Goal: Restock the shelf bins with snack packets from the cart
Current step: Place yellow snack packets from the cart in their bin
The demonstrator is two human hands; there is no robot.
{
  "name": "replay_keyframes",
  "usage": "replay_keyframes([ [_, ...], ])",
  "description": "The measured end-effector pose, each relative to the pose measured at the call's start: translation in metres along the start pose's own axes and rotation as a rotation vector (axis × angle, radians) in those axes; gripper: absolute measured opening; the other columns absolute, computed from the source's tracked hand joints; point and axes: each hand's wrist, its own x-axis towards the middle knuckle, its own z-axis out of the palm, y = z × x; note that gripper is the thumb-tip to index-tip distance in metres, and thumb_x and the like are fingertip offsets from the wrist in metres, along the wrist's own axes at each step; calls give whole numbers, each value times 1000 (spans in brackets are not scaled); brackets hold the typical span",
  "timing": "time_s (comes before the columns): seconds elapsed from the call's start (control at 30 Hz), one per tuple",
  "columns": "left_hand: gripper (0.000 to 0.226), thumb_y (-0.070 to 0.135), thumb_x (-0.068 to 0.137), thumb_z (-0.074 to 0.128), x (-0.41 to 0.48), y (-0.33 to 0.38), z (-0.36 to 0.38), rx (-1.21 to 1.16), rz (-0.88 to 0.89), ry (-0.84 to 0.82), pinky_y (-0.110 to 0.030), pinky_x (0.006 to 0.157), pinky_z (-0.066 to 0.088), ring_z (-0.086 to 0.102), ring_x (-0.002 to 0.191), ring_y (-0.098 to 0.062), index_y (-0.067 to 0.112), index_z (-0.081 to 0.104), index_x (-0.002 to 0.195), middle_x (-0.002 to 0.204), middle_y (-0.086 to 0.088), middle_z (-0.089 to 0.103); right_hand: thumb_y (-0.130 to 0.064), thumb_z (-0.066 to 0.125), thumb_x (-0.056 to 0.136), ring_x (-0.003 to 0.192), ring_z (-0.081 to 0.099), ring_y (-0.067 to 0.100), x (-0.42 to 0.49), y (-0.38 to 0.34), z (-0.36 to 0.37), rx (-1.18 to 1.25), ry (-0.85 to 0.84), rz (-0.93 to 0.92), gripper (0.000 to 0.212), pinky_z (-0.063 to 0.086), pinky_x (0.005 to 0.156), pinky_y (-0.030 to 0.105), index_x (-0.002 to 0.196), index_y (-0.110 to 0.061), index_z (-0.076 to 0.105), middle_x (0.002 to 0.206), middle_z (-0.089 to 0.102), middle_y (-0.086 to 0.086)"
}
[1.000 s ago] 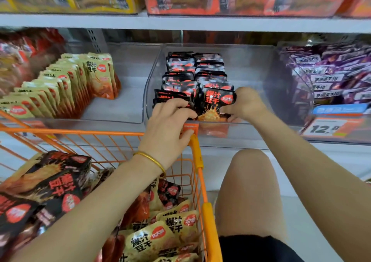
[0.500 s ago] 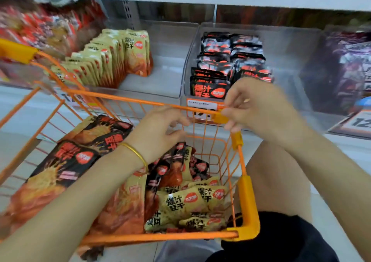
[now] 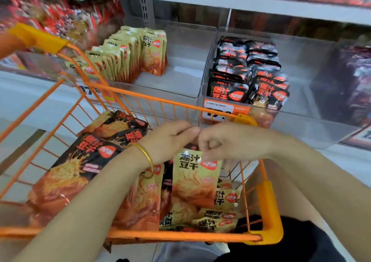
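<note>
Hands meet over the orange cart (image 3: 160, 100).
Left hand (image 3: 170, 140), fingers curled, touches the right's fingertips; whether it grips anything is unclear. Right hand (image 3: 227, 141) pinches the top of a yellow snack packet (image 3: 192, 178) upright inside the cart, before clear shelf bins (image 3: 301, 65).

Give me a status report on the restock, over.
Right hand pinching yellow packet top over cart; left hand alongside, grip unclear. Yellow-packet bin has free space at right. Cart's front rim between hands and bin.
</note>
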Motion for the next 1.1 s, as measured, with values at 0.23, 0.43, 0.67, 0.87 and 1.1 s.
replay_keyframes([
  [0.23, 20, 23, 84, 68, 0, 16, -47, -327, -47, 250, -17, 52, 38, 49, 57, -7, 5, 58, 81, 65, -2, 53, -26, 65, 85, 59, 56, 18, 12, -22, -43, 457, 391, -151, 29, 50, 46, 26, 91, 2, 60, 80, 61, 17],
  [0.43, 12, 19, 89, 61, 23, 5, -111, -179, -49, 692, -16, 65, 47, 56, 70, -8, 16, 52, 97, 82, 2, 59, -9, 69, 83, 57, 56, 7, 72, -62, -73, 454, 484, -169, 10, 46, 48, 20, 89, -17, 67, 81, 68, 3],
  [0.67, 30, 15, 91, 55, 34, -56, -103, 408, -33, 581, -30, 92, 37, 48, 112, -25, 7, 55, 119, 115, -10, 55, -14, 71, 79, 102, 64, 27, 219, -58, -106, 400, 948, 84, 21, 52, 88, 41, 99, -7, 68, 112, 67, 16],
  [0.87, 37, 24, 85, 44, 33, -80, -100, 521, 4, 580, -34, 94, 40, 54, 113, -34, 2, 63, 108, 115, -18, 60, -23, 65, 86, 112, 59, 26, 294, -28, -103, 186, 1011, 331, 35, 45, 86, 32, 119, -10, 61, 119, 64, 12],
  [1.1, 46, 31, 80, 33, 30, -85, -99, 535, 3, 586, -33, 90, 44, 59, 103, -34, 6, 65, 102, 104, -15, 64, -30, 70, 83, 115, 55, 31, 322, -23, -103, 236, 1126, 435, 50, 44, 92, 36, 124, -13, 48, 127, 53, 13],
])
